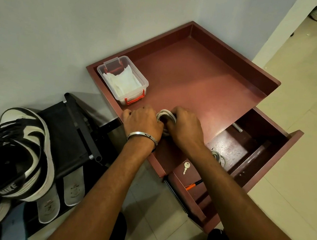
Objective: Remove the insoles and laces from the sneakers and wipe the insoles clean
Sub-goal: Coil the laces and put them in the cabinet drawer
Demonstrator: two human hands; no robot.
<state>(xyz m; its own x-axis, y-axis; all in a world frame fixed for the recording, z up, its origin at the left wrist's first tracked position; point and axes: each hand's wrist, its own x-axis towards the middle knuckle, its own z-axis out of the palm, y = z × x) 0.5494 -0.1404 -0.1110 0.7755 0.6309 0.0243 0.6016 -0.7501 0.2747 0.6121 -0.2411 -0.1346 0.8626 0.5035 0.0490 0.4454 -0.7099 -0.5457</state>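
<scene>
while both hands work over the near edge of the reddish-brown cabinet top (202, 70), a coiled white shoelace (165, 115) sits between them, the left hand (144, 122) and the right hand (186, 126) each curling fingers around the bundle. a metal bracelet (142, 134) circles the left wrist. at the cabinet's back left corner stands a clear plastic box (123, 79) with red clips, holding white wipes. the top drawer (259, 143) is pulled open to the right; a second coiled lace (218, 157) lies inside it, partly hidden by the right forearm. a key (186, 167) hangs in a lock below. to the left, black-and-white sneakers (18, 158) rest on a black rack, with two grey insoles (62, 193) lying just beside them.
</scene>
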